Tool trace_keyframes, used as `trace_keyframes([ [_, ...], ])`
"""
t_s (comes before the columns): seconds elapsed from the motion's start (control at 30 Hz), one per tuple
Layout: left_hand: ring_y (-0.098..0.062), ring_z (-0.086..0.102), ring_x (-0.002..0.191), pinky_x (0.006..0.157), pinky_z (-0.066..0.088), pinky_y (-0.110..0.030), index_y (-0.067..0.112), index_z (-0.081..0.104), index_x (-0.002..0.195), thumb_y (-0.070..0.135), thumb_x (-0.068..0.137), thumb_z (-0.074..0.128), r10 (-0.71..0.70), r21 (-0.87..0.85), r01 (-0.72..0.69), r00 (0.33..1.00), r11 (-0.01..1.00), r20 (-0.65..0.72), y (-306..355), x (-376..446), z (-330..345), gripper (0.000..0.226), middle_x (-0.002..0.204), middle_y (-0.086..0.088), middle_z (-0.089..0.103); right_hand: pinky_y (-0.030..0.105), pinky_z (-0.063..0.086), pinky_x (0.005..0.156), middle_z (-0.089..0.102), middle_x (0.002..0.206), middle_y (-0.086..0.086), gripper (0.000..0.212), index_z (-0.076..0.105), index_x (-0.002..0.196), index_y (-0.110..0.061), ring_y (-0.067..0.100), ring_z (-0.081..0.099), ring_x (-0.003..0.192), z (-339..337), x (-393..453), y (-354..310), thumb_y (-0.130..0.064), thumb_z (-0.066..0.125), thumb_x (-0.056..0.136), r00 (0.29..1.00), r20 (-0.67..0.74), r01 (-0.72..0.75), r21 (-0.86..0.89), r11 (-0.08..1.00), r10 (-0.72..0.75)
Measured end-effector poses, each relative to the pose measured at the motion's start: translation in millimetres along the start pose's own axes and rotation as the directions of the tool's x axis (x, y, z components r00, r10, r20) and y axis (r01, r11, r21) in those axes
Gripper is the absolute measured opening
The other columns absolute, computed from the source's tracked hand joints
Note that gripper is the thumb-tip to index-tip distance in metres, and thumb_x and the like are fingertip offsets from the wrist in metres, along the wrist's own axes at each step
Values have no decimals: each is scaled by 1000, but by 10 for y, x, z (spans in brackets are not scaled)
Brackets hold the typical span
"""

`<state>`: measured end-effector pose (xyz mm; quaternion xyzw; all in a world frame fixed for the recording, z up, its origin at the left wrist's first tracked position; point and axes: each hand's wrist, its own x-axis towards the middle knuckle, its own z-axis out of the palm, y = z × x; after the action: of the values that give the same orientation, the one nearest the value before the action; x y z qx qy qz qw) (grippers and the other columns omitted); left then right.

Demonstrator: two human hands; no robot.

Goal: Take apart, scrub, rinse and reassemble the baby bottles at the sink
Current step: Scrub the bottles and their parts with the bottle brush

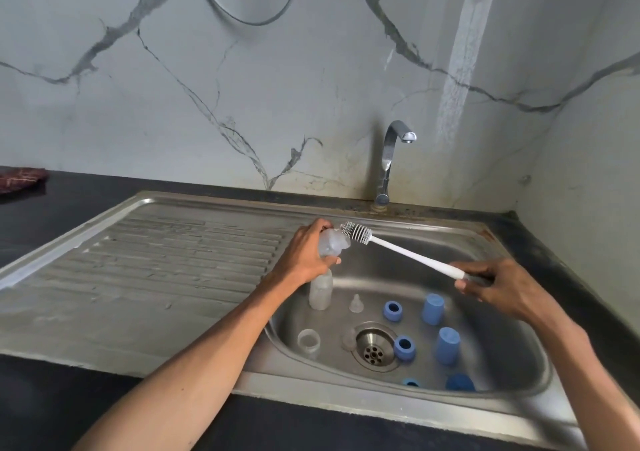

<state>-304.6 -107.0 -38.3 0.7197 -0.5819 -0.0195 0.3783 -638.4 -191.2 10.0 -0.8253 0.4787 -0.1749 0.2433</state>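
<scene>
Bottle scrubbing over the steel sink [512,412].

Left hand [304,253] grips a clear bottle [332,242] above the basin's back left corner, fingers wrapped around it; the bottle brush [358,233] has its bristles at the bottle's mouth, and the right hand [498,288] pinches the handle's end. Below, another clear bottle [320,291] stands upright by the left wall, a teat [355,303] and blue caps [433,308] scattered around the drain [374,346].

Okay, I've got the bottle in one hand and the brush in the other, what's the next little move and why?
Probably push the bottle brush into the clear bottle. The left hand holds that bottle on its side over the sink, the right hand holds the handle, and the bristles sit just outside the bottle.
</scene>
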Motion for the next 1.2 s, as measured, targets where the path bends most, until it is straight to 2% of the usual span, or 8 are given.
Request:
trace_keyframes([
  [0.1, -19, 55, 105, 85, 49, -35, 25, 55, 118, 31, 66, 91, 10, -38, -11, 1000, 999, -18, -7, 1, 6, 63, 117, 3, 62, 32, 47, 91, 68, 105, -9, 38, 68, 124, -30, 17, 63, 99, -30, 2, 37, -18, 74, 88, 1000, -16, -23, -13, 1000, 23],
  [0.3, -18, 62, 102, 87, 46, -27, 18, 64, 117, 30, 66, 90, 56, -128, -68, 994, 990, -93, 18, -3, 14, 58, 114, 1, 68, 37, 52, 76, 71, 66, -7, 26, 73, 103, -40, 16, 61, 65, -39, 61, 154, -17, 72, 89, 999, 26, -22, -16, 1000, 23],
  [0.4, -16, 62, 100, 87, 48, -27, 20, 66, 117, 36, 66, 90, 22, -150, -38, 994, 988, -105, 14, -7, 28, 59, 111, 1, 68, 32, 51, 72, 71, 69, -2, 23, 72, 97, -39, 16, 61, 64, -69, 56, 159, -17, 69, 92, 999, 48, 1, -13, 1000, -1],
  [0.57, -15, 66, 95, 83, 53, -30, 21, 68, 116, 37, 70, 89, -71, -263, 52, 996, 963, -61, -9, 8, 16, 54, 105, 3, 71, 36, 51, 76, 73, 76, 3, 27, 71, 113, -32, 17, 59, 67, -74, 43, 157, -14, 67, 93, 996, 78, -28, -33, 999, 30],
  [0.77, -12, 63, 101, 91, 47, -21, 27, 73, 114, 31, 54, 96, 107, -134, -98, 992, 986, 68, -37, -31, 16, 65, 109, 7, 67, 29, 46, 87, 70, 116, -2, 38, 67, 122, -38, 16, 61, 101, -57, 15, 47, -21, 73, 89, 997, 38, -65, -178, 982, 73],
  [0.87, -10, 61, 101, 89, 46, -20, 31, 70, 115, 35, 49, 97, 115, -53, -110, 988, 993, 104, -17, -41, 16, 72, 111, 9, 65, 27, 45, 82, 69, 119, -1, 37, 67, 122, -39, 17, 61, 100, -26, -7, -10, -24, 74, 88, 997, -1, -77, -212, 974, 79],
  [1.0, -12, 60, 94, 75, 47, -17, 25, 67, 110, 32, 49, 99, -45, -288, 62, 997, 956, 65, -15, -33, -60, 69, 107, 6, 64, 26, 44, 79, 73, 113, 1, 36, 69, 120, -34, 18, 63, 94, 26, -26, -83, -18, 73, 88, 996, -94, -10, -132, 991, -2],
  [1.2, -20, 65, 86, 73, 54, -34, 23, 71, 104, 58, 67, 82, -2, -559, 125, 977, 820, 215, 43, -43, -68, 52, 99, 0, 69, 29, 48, 87, 71, 119, 0, 37, 72, 117, -32, 23, 65, 109, 134, -25, -200, -14, 76, 85, 974, -215, 57, -95, 994, -76],
])
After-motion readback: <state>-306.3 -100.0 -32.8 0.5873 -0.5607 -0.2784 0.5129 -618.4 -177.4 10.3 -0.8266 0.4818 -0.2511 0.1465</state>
